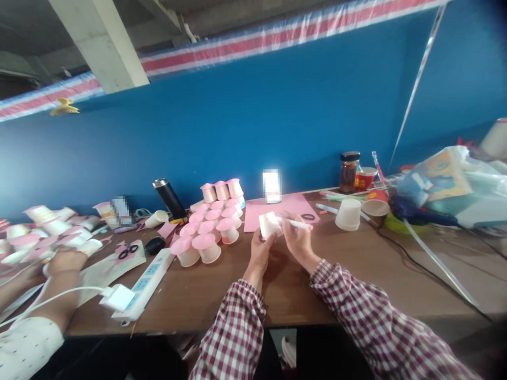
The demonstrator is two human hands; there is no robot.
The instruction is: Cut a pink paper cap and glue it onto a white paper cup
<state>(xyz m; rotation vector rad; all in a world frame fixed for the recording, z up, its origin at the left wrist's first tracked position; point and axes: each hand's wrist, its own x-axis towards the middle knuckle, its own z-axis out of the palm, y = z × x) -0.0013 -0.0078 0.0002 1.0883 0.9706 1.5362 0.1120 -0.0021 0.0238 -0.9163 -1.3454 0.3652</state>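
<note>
In the middle of the head view, my left hand (259, 249) is closed round a white paper cup (270, 226), tilted above the table's front half. A white marker (297, 224) with a pinkish end lies in the grip of my right hand (297, 240), its other end close to the cup's side; I cannot tell whether it touches. Behind both hands a pink paper sheet (255, 212) lies flat, with dark-handled scissors (308, 217) on it. To the left, several paper cups topped with pink paper discs (204, 241) stand in a tight group.
A white power strip (148, 282) with a plugged-in charger (118, 297) lies left. Beyond it, a co-worker's hand (69, 260) works among more cups. To my right stand an upside-down cup (348, 215), a dark-lidded jar (349, 172) and a blue tool (422, 212) with a cord.
</note>
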